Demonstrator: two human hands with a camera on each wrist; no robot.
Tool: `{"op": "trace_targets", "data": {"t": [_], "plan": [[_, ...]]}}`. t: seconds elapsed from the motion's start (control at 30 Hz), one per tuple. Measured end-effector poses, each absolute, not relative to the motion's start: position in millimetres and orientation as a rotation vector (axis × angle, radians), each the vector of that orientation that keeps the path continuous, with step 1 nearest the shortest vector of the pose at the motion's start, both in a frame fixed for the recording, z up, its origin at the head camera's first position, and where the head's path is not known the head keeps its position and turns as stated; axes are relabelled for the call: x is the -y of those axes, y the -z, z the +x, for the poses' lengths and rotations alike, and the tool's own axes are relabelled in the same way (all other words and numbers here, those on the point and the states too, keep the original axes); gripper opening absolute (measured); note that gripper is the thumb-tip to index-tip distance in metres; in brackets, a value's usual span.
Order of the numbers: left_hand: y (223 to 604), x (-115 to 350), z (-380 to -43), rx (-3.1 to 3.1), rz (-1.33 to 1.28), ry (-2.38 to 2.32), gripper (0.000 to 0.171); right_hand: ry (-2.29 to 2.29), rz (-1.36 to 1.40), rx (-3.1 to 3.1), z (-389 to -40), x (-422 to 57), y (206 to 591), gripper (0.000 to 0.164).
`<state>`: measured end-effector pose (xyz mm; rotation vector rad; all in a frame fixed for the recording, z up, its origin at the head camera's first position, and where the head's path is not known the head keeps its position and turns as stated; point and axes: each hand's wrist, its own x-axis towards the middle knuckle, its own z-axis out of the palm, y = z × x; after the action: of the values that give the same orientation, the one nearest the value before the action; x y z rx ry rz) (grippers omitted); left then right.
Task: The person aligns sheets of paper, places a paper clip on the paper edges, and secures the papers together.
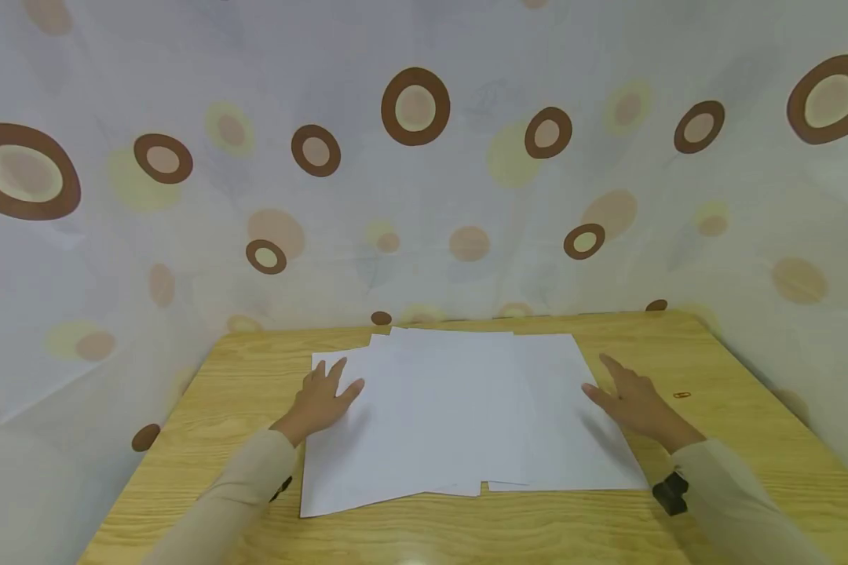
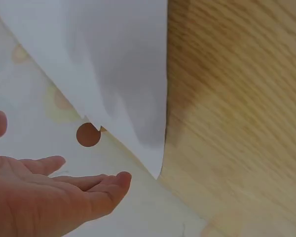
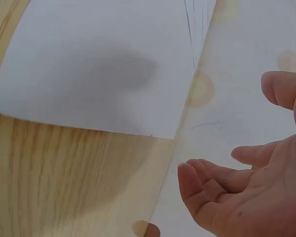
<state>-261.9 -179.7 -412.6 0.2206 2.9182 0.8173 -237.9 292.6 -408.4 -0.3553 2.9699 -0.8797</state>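
Several white paper sheets (image 1: 438, 416) lie fanned and overlapping across the middle of the table. Over their left edge hovers my left hand (image 1: 323, 402), fingers spread and holding nothing. My right hand (image 1: 630, 400) is above the right edge of the sheets, thumb apart from the fingers, also with nothing in it. In the left wrist view the left hand (image 2: 64, 192) shows loosely extended fingers beside a corner of the paper (image 2: 118, 74). The right wrist view has the right hand (image 3: 246, 187) with relaxed fingers, and a shadow falls on the paper (image 3: 89, 98).
An orange paper clip (image 1: 681, 395) lies on the wooden table (image 1: 721, 439), right of my right hand. A pale cloth with brown rings (image 1: 424, 196) hangs behind the table and along both sides. A black device (image 1: 671, 493) is strapped at the right wrist.
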Motion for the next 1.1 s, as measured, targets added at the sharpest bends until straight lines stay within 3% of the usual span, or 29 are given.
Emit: {"op": "trace_targets", "data": {"t": [0.3, 1.1], "plan": [[415, 197, -253, -2.756, 0.026, -1.003, 0.071, 0.978, -0.168, -2.732, -233, -300, 416, 0.09], [418, 198, -254, -2.574, -0.081, -1.174, 0.071, 1.141, -0.071, -2.563, -237, -292, 420, 0.085]]}}
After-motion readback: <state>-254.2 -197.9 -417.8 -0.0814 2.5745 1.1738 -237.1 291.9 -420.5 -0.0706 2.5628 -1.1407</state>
